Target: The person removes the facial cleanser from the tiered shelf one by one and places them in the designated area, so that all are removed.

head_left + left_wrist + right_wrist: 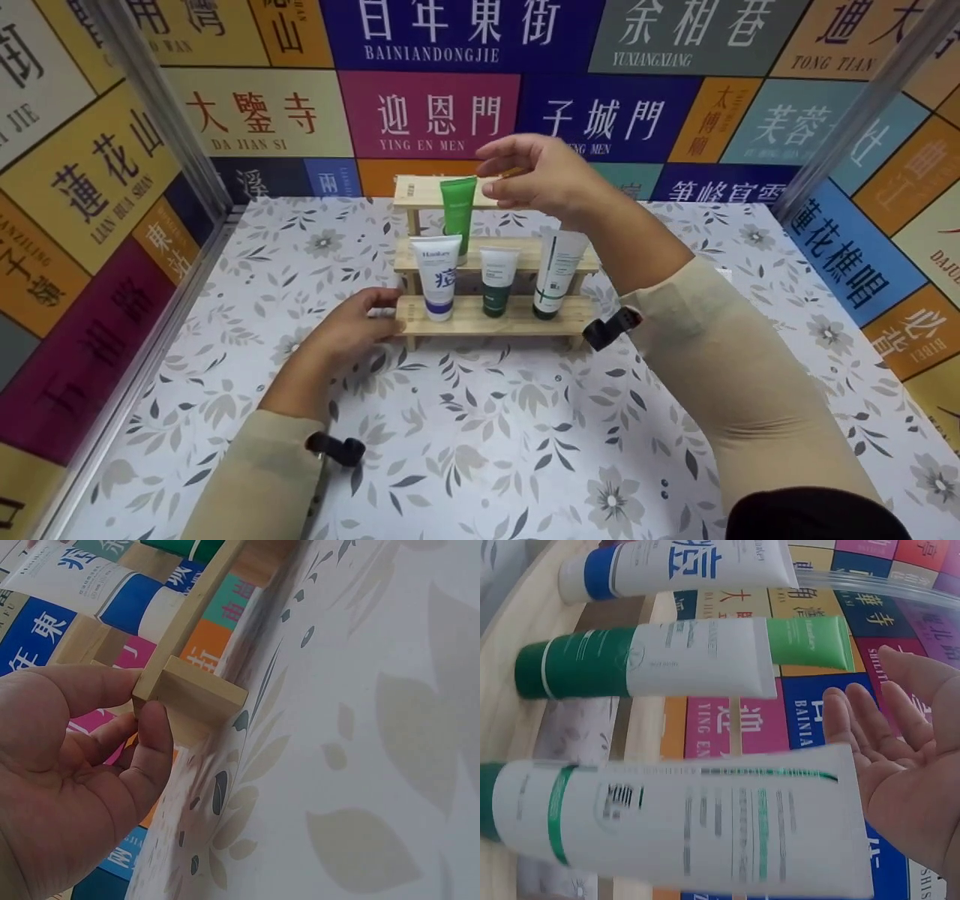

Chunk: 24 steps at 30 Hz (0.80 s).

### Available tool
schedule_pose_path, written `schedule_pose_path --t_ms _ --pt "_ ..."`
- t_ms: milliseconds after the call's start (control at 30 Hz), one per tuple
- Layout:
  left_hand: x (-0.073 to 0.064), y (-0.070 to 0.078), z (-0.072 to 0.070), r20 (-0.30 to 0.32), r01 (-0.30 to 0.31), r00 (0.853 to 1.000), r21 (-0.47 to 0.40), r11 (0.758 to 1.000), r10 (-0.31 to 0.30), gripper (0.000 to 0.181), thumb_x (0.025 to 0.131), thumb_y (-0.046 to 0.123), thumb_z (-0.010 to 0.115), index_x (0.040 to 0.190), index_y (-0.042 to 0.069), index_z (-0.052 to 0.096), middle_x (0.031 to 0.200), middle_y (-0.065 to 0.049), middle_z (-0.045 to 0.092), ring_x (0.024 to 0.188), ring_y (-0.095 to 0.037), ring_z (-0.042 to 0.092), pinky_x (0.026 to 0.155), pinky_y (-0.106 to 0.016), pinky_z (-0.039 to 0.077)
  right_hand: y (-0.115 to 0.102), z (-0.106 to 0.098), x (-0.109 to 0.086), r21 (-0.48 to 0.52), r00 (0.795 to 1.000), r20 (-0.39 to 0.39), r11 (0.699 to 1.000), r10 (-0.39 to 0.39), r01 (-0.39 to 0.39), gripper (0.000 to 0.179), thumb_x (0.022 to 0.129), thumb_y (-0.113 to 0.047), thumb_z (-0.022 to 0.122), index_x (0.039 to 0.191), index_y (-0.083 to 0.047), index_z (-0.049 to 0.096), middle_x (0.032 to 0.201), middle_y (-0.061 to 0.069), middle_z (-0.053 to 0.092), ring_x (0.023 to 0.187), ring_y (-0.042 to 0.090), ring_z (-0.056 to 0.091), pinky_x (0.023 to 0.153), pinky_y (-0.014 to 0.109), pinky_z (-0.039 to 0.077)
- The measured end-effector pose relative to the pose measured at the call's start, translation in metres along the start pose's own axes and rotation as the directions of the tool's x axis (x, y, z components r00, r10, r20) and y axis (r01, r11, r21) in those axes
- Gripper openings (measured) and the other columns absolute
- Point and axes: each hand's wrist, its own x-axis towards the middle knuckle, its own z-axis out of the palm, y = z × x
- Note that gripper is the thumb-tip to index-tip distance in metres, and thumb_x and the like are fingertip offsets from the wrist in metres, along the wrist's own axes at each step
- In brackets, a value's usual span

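Observation:
A three-tier wooden display rack (517,324) stands on the table. My left hand (352,326) grips the left end of its lowest tier, thumb and fingers at the board's corner (154,682) in the left wrist view. On that tier stand a white tube with a blue cap (437,274), a small white-and-green tube (495,281) and a larger white tube (556,270) with a dark green cap. A bright green tube (457,202) stands on the middle tier. My right hand (551,176), holding nothing, hovers by the top tier, right of the green tube, fingers loosely bent.
A white tablecloth (480,450) with grey leaves and flowers covers the table. Behind and at both sides rise panels (435,112) of coloured blocks with Chinese lettering, with metal posts (165,97) at the corners.

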Motion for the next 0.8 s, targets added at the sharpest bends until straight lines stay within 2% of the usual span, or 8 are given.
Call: schedule_pose_path --t_ms 167,367,467,533,700,800 --pt "0.001 0.000 0.000 -0.008 0.002 1.000 0.020 1.000 -0.002 0.061 0.099 0.018 0.070 0.156 0.023 0.049 0.164 0.000 0.047 0.149 -0.025 0.050 0.127 -0.047 0.040 -0.002 0.014 0.010 -0.050 0.998 0.002 0.997 0.061 -0.061 0.042 0.096 -0.005 0.077 0.136 -0.016 0.069 0.134 0.005 0.069 0.111 0.020 0.070 0.096 0.035 0.063" --pt "0.000 0.000 0.000 -0.002 -0.018 1.000 0.039 0.999 0.018 0.062 0.098 0.018 0.070 0.157 0.021 0.049 0.165 -0.002 0.047 0.149 -0.026 0.050 0.127 -0.047 0.039 -0.003 0.025 0.013 -0.128 0.994 -0.044 0.986 0.104 -0.109 0.035 0.096 -0.006 0.076 0.130 -0.017 0.071 0.123 0.005 0.068 0.103 0.020 0.069 0.089 0.031 0.061" --pt "-0.002 0.000 0.000 0.004 -0.033 0.999 0.033 0.999 0.033 0.063 0.098 0.018 0.070 0.157 0.019 0.049 0.165 -0.003 0.047 0.147 -0.026 0.052 0.125 -0.046 0.042 -0.003 0.027 0.012 -0.156 0.993 -0.073 0.983 0.090 -0.100 0.032 0.096 -0.006 0.075 0.127 -0.017 0.072 0.120 0.005 0.069 0.102 0.020 0.068 0.086 0.029 0.059" --pt "-0.002 0.000 0.000 0.007 -0.040 0.999 0.021 0.999 0.040 0.063 0.098 0.017 0.070 0.157 0.018 0.048 0.164 -0.004 0.047 0.145 -0.027 0.053 0.123 -0.045 0.044 -0.004 0.028 0.010 -0.152 0.993 -0.090 0.985 0.074 -0.087 0.030 0.097 -0.006 0.075 0.125 -0.017 0.072 0.120 0.005 0.069 0.104 0.020 0.069 0.089 0.029 0.060" --pt "-0.002 -0.001 0.000 0.006 -0.043 0.999 -0.005 0.999 0.043 0.065 0.098 0.015 0.071 0.158 0.016 0.047 0.163 -0.005 0.048 0.145 -0.027 0.054 0.121 -0.044 0.046 -0.005 0.022 0.004 -0.094 0.988 -0.157 0.995 0.013 -0.028 0.025 0.098 -0.003 0.073 0.121 -0.013 0.073 0.116 0.005 0.071 0.110 0.019 0.069 0.098 0.030 0.061" --pt "-0.001 -0.001 0.000 0.004 -0.028 1.000 -0.007 1.000 0.028 0.064 0.097 0.015 0.072 0.157 0.017 0.048 0.162 -0.005 0.049 0.145 -0.027 0.054 0.122 -0.044 0.046 -0.006 0.013 -0.001 -0.063 0.976 -0.214 0.998 -0.032 0.018 0.026 0.096 -0.002 0.074 0.120 -0.012 0.074 0.114 0.004 0.072 0.108 0.019 0.068 0.098 0.031 0.060"
